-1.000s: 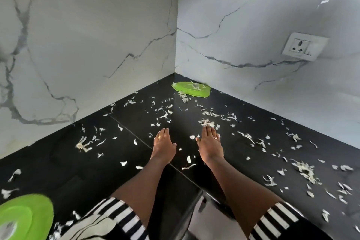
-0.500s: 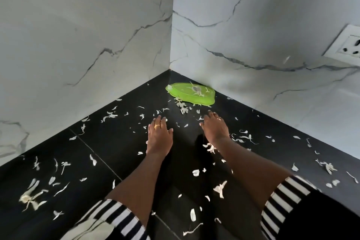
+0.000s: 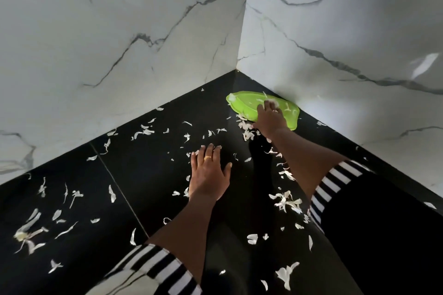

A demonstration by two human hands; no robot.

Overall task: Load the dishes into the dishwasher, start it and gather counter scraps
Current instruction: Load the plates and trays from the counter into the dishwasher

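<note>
Where the scraps lie: white peelings [image 3: 143, 132] are scattered over most of the black counter [image 3: 148, 189], thickest in a small heap touching the near edge of the green plate [image 3: 242, 109], with more plate-side clusters trailing back along the right forearm.
Plate: lime green, flat on the counter in the far corner, its far edge touching the right marble wall [image 3: 335, 31]; a few white bits lie on it.
Right hand [image 3: 271, 120]: palm down, reaching over the plate's near rim, fingers spread loosely onto its surface; whether it pinches anything I cannot tell, as the fingertips are blurred.
Left hand [image 3: 209, 176]: well nearer than the plate and to its left, flat on the counter, fingers spread, holding nothing; a gold ring [image 3: 207, 157] on one finger.
Sleeves: black-and-white striped cuffs [image 3: 335, 183] on both arms, far on the near side of the plate.
Walls: white marble with grey veins, meeting in the corner just behind the plate.
Counter seam: a thin line runs diagonally, left of the plate.
</note>
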